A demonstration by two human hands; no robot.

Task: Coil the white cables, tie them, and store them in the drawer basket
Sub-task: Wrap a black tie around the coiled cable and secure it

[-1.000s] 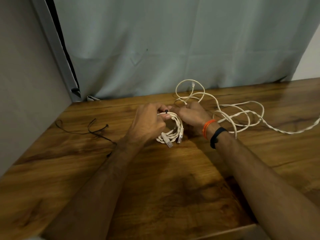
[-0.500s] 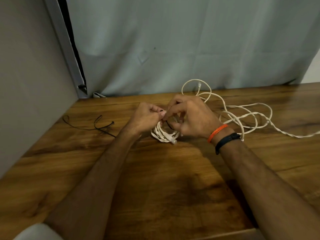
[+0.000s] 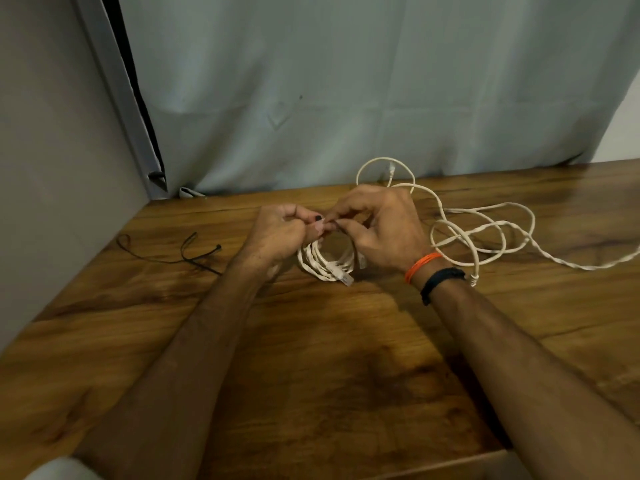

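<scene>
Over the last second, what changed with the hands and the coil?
The coil came up off the table: a second ago it lay flat under both hands, now it hangs from them with its bottom near the wood. The left hand and right hand rose and now pinch together at the coil's top, at the black tie. The loose cable and the black ties at left stayed put.

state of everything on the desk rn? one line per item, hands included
coiled white cable: looped, hanging from both hands, lower end at the desk.
black tie: at the coil's top, pinched between the hands; fastened or not, cannot tell.
left hand: grip closed on the coil's top.
right hand: fingers pinching at the tie.
loose white cable: uncoiled, sprawled on the desk.
spare black ties: lying unused on the desk.
</scene>
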